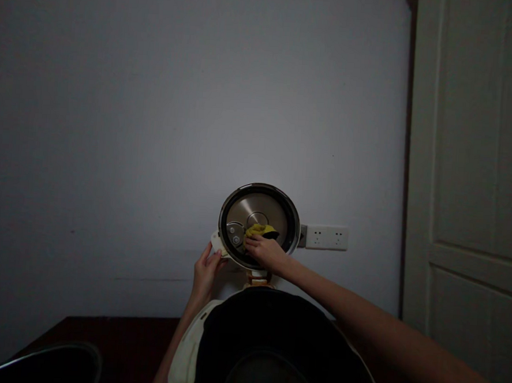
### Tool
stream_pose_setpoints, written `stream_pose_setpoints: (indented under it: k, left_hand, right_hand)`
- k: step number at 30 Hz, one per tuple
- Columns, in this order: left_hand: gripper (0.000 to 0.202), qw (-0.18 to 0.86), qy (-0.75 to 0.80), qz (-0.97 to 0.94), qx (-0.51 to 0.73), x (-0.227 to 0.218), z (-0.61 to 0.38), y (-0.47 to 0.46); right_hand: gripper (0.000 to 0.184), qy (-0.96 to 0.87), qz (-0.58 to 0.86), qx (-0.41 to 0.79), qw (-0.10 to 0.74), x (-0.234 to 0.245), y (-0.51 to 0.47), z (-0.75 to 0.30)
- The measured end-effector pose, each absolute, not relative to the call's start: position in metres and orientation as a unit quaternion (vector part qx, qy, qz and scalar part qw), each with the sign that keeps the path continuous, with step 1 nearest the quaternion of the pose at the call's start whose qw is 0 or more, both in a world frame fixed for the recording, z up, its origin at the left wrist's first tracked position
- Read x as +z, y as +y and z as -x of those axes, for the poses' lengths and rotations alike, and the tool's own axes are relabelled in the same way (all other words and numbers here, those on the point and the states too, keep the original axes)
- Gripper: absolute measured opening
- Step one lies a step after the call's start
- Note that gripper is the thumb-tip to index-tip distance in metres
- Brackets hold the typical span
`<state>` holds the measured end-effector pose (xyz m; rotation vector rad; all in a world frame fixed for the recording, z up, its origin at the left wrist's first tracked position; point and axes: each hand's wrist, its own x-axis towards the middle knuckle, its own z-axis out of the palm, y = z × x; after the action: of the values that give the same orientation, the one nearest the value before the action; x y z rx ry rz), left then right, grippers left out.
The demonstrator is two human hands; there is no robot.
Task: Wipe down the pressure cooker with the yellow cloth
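A pressure cooker with a white body (pixel 184 354) and a dark inside stands in front of me. Its round lid (pixel 255 206) is raised on the hinge at the back, the metal inner face turned toward me. My left hand (pixel 205 266) grips the white handle (pixel 218 244) at the lid's lower left edge. Against the lower middle of the inner face, my right hand (pixel 265 251) presses a yellow cloth (pixel 257 231), its fingers closed round it. A dark patch shows at the cloth's right end. Small valve fittings (pixel 236 236) sit left of the cloth.
The cooker stands on a dark red-brown table (pixel 134 334) against a plain wall. A dark, shiny-rimmed vessel (pixel 54 370) is at the lower left. On the wall right of the lid is a white socket panel (pixel 326 237). A pale door (pixel 472 199) stands at the right.
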<state>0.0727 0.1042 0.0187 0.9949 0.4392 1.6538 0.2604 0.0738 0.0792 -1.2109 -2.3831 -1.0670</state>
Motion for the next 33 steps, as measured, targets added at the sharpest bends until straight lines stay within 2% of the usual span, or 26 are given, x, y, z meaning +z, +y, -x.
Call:
stream_pose_setpoints:
  k: [6, 11, 17, 22, 26, 29, 33]
  left_hand:
    - [0.051, 0.546, 0.178, -0.429, 0.697, 0.017, -0.072, 0.106]
    - [0.055, 0.547, 0.196, -0.425, 0.695, 0.015, -0.071, 0.109]
    - [0.056, 0.541, 0.187, -0.440, 0.692, 0.014, -0.071, 0.110]
    - [0.052, 0.534, 0.186, -0.448, 0.693, 0.013, -0.070, 0.109]
    - [0.054, 0.523, 0.179, -0.464, 0.692, 0.013, -0.069, 0.109]
    - [0.056, 0.518, 0.179, -0.468, 0.693, 0.012, -0.069, 0.110]
    - [0.052, 0.523, 0.193, -0.458, 0.693, 0.013, -0.069, 0.110]
  right_hand:
    - [0.036, -0.838, 0.388, -0.344, 0.169, 0.074, 0.077, -0.283]
    - [0.028, -0.791, 0.472, -0.354, 0.162, 0.082, 0.066, -0.306]
    - [0.028, -0.698, 0.562, -0.382, 0.227, 0.121, 0.073, -0.302]
    - [0.022, -0.694, 0.541, -0.385, 0.278, 0.165, 0.100, -0.287]
    - [0.023, -0.702, 0.512, -0.389, 0.307, 0.178, 0.116, -0.264]
    - [0.024, -0.735, 0.474, -0.390, 0.289, 0.172, 0.118, -0.242]
    - [0.023, -0.781, 0.428, -0.397, 0.220, 0.163, 0.112, -0.221]
